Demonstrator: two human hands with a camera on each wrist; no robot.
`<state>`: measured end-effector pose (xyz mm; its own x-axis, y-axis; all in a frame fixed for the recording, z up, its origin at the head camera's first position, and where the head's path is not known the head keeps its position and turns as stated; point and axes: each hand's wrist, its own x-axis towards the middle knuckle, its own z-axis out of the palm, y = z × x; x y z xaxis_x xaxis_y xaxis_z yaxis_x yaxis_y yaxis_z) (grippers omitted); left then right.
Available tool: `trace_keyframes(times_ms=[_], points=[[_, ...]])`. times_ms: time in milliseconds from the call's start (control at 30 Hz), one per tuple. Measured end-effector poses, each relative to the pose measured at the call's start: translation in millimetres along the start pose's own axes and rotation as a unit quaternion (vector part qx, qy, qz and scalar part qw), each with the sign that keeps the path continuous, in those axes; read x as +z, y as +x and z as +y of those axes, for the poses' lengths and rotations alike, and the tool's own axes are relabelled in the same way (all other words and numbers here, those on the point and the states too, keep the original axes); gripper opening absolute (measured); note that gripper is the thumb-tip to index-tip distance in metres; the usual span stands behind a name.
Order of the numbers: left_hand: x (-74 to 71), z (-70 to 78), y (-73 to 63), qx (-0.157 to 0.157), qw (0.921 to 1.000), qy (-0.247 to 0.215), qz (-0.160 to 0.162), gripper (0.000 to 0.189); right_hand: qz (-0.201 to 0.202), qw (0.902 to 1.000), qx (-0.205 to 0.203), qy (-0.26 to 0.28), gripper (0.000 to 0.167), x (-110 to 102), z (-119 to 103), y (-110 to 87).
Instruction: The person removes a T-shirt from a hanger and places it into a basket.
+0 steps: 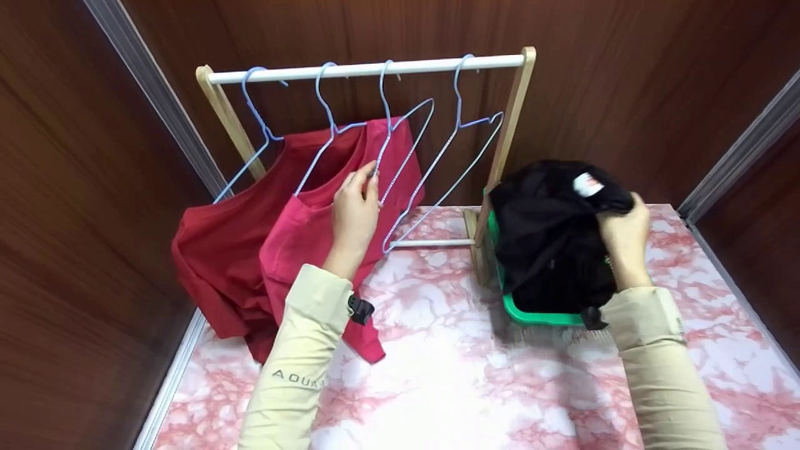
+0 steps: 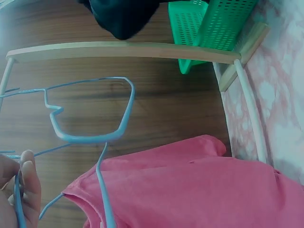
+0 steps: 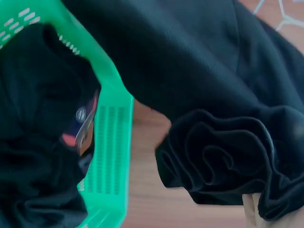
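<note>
My left hand (image 1: 356,209) pinches the side wire of a blue wire hanger (image 1: 387,103), the third along the rack, which hangs bare from the rail. In the left wrist view, thumb and fingers close around that wire. My right hand (image 1: 627,237) grips the bunched edge of a black garment (image 1: 537,206) with a white label (image 1: 587,184). The garment droops over a green basket (image 1: 537,317). From the right wrist, its gathered folds (image 3: 223,152) appear beside the basket wall, covering most of the fingers. More dark clothing (image 3: 38,95) with a printed patch lies inside the basket.
A wooden rack with a white rail (image 1: 425,65) stands toward the back. Two hangers at left carry a dark red shirt (image 1: 231,250) and a pinkish-red shirt (image 1: 300,244). Another bare hanger (image 1: 431,165) is at right. Wood-grain panels enclose the marbled surface (image 1: 431,350).
</note>
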<state>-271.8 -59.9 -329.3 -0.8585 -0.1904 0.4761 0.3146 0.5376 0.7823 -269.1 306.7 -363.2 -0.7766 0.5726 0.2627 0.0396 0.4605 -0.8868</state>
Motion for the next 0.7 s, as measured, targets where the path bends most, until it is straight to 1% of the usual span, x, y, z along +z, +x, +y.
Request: trace_keyframes(times_ms=[100, 200, 233, 400, 467, 533, 600, 700], points=[[-0.9, 0.1, 0.2, 0.000, 1.0000, 0.001, 0.000, 0.032, 0.025, 0.9988, 0.041, -0.010, 0.040, -4.8, 6.3, 8.1], [-1.9, -0.5, 0.1, 0.003, 1.0000, 0.004, 0.002, 0.032, 0.038, 0.9974, 0.060, -0.012, 0.047, -6.1, 16.7, 13.5], [-2.3, -0.7, -0.1, 0.005, 1.0000, 0.006, 0.003, 0.032, 0.042, 0.9970, 0.063, -0.014, 0.047, -5.7, 20.7, 14.5], [-6.3, -1.7, -1.4, 0.008, 0.9999, 0.005, -0.005, 0.033, 0.053, 0.9973, 0.048, -0.015, 0.044, -0.3, 44.5, 14.9], [-9.0, -2.5, -2.2, 0.009, 0.9999, 0.006, -0.008, 0.033, 0.046, 0.9978, 0.043, -0.020, 0.044, 2.2, 54.0, 13.9], [-12.4, -3.6, -3.1, 0.014, 0.9998, 0.013, -0.002, 0.034, 0.030, 0.9979, 0.043, -0.039, 0.046, 4.3, 62.2, 12.3], [-16.3, -5.1, -3.7, 0.027, 0.9993, 0.021, 0.014, 0.033, 0.008, 0.9974, 0.047, -0.055, 0.046, 6.6, 70.2, 10.1], [-23.5, -7.5, -4.1, 0.043, 0.9971, 0.036, 0.052, 0.031, -0.032, 0.9953, 0.049, -0.077, 0.046, 9.2, 80.2, 6.6]])
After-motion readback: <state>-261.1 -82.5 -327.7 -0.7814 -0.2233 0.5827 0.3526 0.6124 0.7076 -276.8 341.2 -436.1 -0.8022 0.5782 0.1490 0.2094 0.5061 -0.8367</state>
